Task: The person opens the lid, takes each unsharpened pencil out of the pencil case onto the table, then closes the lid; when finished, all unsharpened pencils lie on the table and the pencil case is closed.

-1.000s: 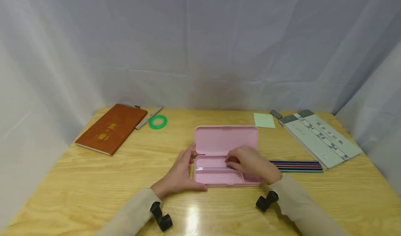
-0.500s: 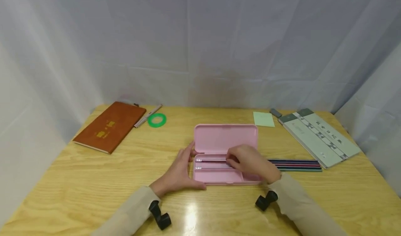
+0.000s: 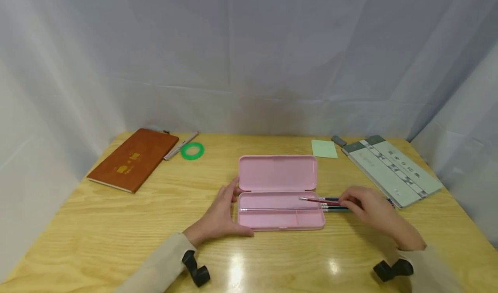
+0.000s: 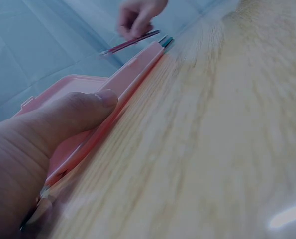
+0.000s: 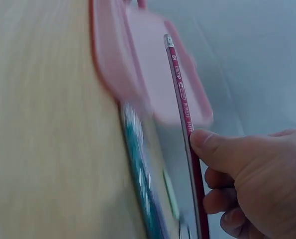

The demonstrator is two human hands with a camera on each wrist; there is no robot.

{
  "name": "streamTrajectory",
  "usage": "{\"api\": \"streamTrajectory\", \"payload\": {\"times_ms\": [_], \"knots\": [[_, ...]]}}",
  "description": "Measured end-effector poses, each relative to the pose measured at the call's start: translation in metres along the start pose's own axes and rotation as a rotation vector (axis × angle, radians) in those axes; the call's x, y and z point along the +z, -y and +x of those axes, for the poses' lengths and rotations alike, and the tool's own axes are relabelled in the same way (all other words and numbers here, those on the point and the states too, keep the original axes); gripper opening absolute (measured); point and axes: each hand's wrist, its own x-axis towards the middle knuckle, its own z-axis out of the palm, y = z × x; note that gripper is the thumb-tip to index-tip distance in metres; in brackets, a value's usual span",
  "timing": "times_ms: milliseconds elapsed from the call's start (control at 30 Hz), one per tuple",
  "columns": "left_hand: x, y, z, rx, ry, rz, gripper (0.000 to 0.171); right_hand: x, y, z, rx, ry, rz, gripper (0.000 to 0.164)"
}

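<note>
Red pencil (image 5: 187, 117) pinched, right fingers (image 5: 220, 200) have moved off the pink case (image 3: 278, 173), held by spread left fingers (image 3: 229, 192).

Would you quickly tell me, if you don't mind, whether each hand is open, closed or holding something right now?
Left hand: holding the pink pencil case at its left end.
Right hand: closed, pinching a red pencil.
</note>
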Motion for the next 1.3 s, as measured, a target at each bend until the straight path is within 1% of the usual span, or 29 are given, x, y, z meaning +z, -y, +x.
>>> {"api": "streamTrajectory", "payload": {"times_ms": [67, 133, 233, 333, 433, 533, 667, 800, 900, 1033, 1067, 1100, 1200, 1300], "knots": [[-0.001, 0.000, 0.000, -0.004, 0.000, -0.001, 0.140, -0.007, -0.016, -0.021, 0.046, 0.009, -0.020, 0.017], [-0.001, 0.000, -0.001, -0.006, -0.004, 0.000, 0.140, -0.012, -0.029, -0.040, 0.089, 0.038, -0.033, 0.019], [-0.001, 0.001, -0.001, -0.003, -0.006, 0.001, 0.140, -0.017, -0.043, -0.060, 0.154, 0.100, -0.039, 0.019], [0.000, 0.002, 0.000, 0.006, 0.002, 0.006, 0.140, -0.017, -0.048, -0.071, 0.171, 0.115, -0.040, 0.019], [0.001, 0.003, 0.001, 0.014, 0.005, 0.003, 0.139, -0.014, -0.047, -0.069, 0.174, 0.107, -0.033, 0.018], [0.001, 0.003, 0.001, 0.020, 0.005, 0.000, 0.139, -0.009, -0.042, -0.061, 0.190, 0.126, -0.023, 0.016], [0.001, 0.003, 0.001, 0.022, -0.004, 0.010, 0.139, 0.000, -0.031, -0.042, 0.196, 0.153, -0.003, 0.015], [0.000, 0.002, 0.001, 0.022, -0.008, 0.016, 0.140, 0.013, -0.015, -0.019, 0.187, 0.181, 0.074, 0.014], [-0.001, 0.001, 0.000, 0.021, -0.006, 0.016, 0.140, 0.022, 0.000, 0.002, 0.132, 0.188, 0.122, 0.012], [-0.002, 0.001, 0.000, 0.025, -0.004, 0.007, 0.140, 0.033, 0.018, 0.028, 0.015, 0.186, 0.097, 0.008], [-0.002, 0.001, 0.000, 0.026, -0.002, 0.002, 0.139, 0.035, 0.021, 0.034, -0.001, 0.192, 0.084, 0.007], [-0.002, 0.000, 0.000, 0.026, 0.000, -0.001, 0.139, 0.037, 0.024, 0.039, -0.013, 0.202, 0.071, 0.005], [-0.002, 0.000, 0.000, 0.030, 0.002, -0.008, 0.138, 0.042, 0.031, 0.053, -0.009, 0.254, 0.065, 0.003], [-0.001, 0.001, 0.000, 0.033, 0.003, -0.003, 0.139, 0.043, 0.034, 0.062, -0.001, 0.305, 0.100, 0.005]]}}
